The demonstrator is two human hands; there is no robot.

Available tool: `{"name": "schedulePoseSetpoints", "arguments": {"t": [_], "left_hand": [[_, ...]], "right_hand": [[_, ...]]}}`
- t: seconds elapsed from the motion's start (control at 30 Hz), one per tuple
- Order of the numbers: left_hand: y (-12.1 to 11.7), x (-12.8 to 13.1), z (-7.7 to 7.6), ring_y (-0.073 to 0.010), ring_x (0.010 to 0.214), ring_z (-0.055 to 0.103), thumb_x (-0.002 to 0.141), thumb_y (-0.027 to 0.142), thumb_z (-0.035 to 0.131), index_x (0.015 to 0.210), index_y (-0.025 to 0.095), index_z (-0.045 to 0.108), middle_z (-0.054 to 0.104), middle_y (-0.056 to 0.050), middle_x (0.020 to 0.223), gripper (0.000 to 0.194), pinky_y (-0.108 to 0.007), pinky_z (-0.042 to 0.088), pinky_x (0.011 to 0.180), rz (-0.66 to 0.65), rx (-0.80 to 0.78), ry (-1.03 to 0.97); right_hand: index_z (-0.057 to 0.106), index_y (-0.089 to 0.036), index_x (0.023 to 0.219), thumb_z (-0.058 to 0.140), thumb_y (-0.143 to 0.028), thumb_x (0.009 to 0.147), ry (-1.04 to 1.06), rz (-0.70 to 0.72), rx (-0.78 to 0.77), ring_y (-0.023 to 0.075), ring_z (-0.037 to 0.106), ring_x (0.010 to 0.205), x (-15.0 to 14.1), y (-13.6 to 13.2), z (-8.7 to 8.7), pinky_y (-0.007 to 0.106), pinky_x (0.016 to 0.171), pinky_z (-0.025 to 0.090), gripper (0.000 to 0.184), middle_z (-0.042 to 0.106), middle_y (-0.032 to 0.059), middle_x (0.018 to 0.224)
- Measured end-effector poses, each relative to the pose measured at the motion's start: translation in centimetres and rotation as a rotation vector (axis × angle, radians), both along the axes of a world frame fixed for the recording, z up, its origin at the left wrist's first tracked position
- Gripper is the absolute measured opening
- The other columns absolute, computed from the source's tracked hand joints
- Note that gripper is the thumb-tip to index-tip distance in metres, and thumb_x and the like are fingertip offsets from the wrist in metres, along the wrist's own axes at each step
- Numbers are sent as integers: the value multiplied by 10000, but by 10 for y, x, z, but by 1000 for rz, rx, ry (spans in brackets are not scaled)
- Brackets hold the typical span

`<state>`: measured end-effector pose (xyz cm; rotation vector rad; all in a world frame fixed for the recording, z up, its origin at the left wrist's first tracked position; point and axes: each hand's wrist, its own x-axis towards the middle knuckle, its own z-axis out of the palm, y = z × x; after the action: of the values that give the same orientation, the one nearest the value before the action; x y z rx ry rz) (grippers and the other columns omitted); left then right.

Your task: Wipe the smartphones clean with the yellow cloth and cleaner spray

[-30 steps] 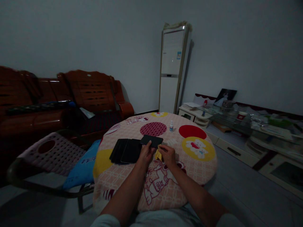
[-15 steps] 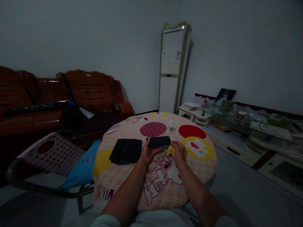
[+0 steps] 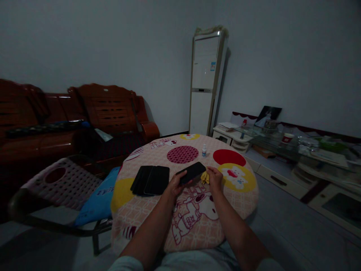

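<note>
My left hand (image 3: pixel 177 183) grips a black smartphone (image 3: pixel 192 172) by its left end, thumb on top, above the table. The phone is tilted, its right end raised toward my right hand. Between the closed fingers of my right hand (image 3: pixel 214 178) hangs a crumpled yellow cloth (image 3: pixel 205 177), beside the phone's right end. Whether cloth and phone touch, I cannot tell. Left of my hands, several flat black phone-like slabs (image 3: pixel 156 180) lie overlapping on the tablecloth. A small white bottle with a blue label (image 3: pixel 204 151) stands upright beyond the phone.
The round table (image 3: pixel 197 233) wears a patterned pink cloth. At its left is a woven chair (image 3: pixel 64 184) with a blue cushion (image 3: pixel 98 199). A wooden sofa (image 3: pixel 108 109) stands behind. To the right runs a low cabinet (image 3: pixel 262 169) bearing a paper cup (image 3: pixel 287 138) and clutter.
The phone has moved right, away from the black slabs, and has turned so its right end points up. My right hand has shifted right with the yellow cloth.
</note>
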<state>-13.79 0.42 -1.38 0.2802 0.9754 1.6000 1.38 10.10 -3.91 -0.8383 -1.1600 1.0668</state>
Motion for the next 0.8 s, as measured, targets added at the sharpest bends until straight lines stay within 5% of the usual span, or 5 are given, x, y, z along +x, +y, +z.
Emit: {"name": "schedulePoseSetpoints", "arguments": {"t": [0.1, 0.3, 0.63, 0.8], "left_hand": [[0, 1, 2, -202, 664, 689, 807, 108, 621, 1002, 73, 615, 699, -126, 820, 198, -292, 593, 546, 45, 0, -32], [-1, 1, 5, -216, 724, 701, 828, 110, 591, 1032, 78, 607, 704, -144, 862, 207, -270, 593, 550, 51, -13, -83], [3, -2, -2, -214, 662, 692, 797, 89, 598, 1029, 54, 608, 703, -165, 843, 235, -276, 584, 535, -11, -37, -37], [2, 0, 1, -206, 668, 692, 812, 91, 579, 1004, 68, 603, 702, -151, 828, 194, -268, 585, 541, 14, -27, -58]], "right_hand": [[751, -126, 822, 631, -335, 613, -1, 28, -44, 196, 638, 607, -5, -7, 1, 290, 567, 498, 319, 726, 63, 708], [768, -189, 833, 645, -300, 665, -192, 172, 132, 226, 691, 790, -16, -31, 7, 334, 733, 547, 236, 754, 61, 853], [755, -143, 828, 629, -336, 646, -112, -13, 6, 202, 661, 641, -8, -16, 8, 285, 582, 519, 294, 739, 65, 728], [759, -152, 835, 631, -328, 650, -138, 75, 44, 204, 669, 662, -13, -23, 6, 295, 613, 532, 285, 745, 67, 762]]}}
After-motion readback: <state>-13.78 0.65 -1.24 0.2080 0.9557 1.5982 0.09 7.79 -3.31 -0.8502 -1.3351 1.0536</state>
